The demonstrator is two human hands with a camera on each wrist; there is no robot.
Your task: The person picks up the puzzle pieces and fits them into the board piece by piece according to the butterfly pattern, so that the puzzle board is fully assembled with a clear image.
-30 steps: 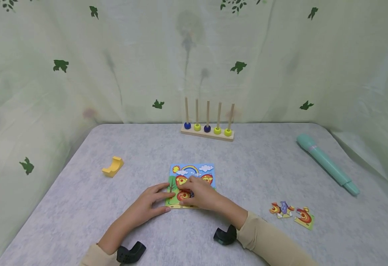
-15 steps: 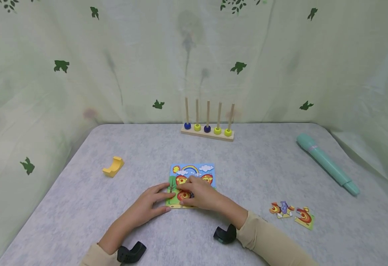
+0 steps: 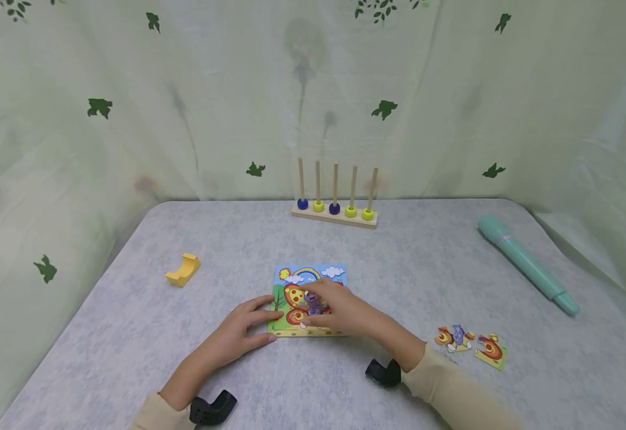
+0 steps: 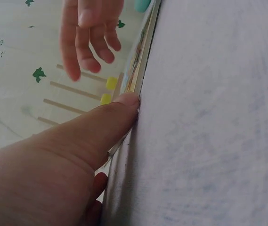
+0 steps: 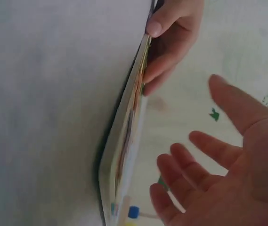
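Note:
A flat jigsaw puzzle board point(image 3: 284, 334) with a butterfly picture lies at the middle front of the table. My left hand point(image 3: 232, 334) rests at its left side, middle finger reaching onto the board and thumb point(image 4: 119, 106) touching the front left corner. Over the board's right half hovers my right hand point(image 3: 342, 309), its fingers spread and holding nothing. It is raised off the board in the right wrist view, and in the head view it hides part of the butterfly's right wing. Two loose puzzle pieces, one with a purple figure point(image 3: 455, 338), one with a red swirl point(image 3: 492, 351), lie to the right.
A wooden peg stand point(image 3: 334, 216) with blue and yellow beads stands near the back edge. At the left is a yellow curved block point(image 3: 183, 270). A teal microphone-shaped toy point(image 3: 527, 266) lies at the right. A pale patterned curtain point(image 3: 210, 89) hangs behind the table point(image 3: 415, 251).
My right hand has lifted from the puzzle board and shifted right, its fingers opening, so the butterfly's purple body shows. The left hand stays where it was.

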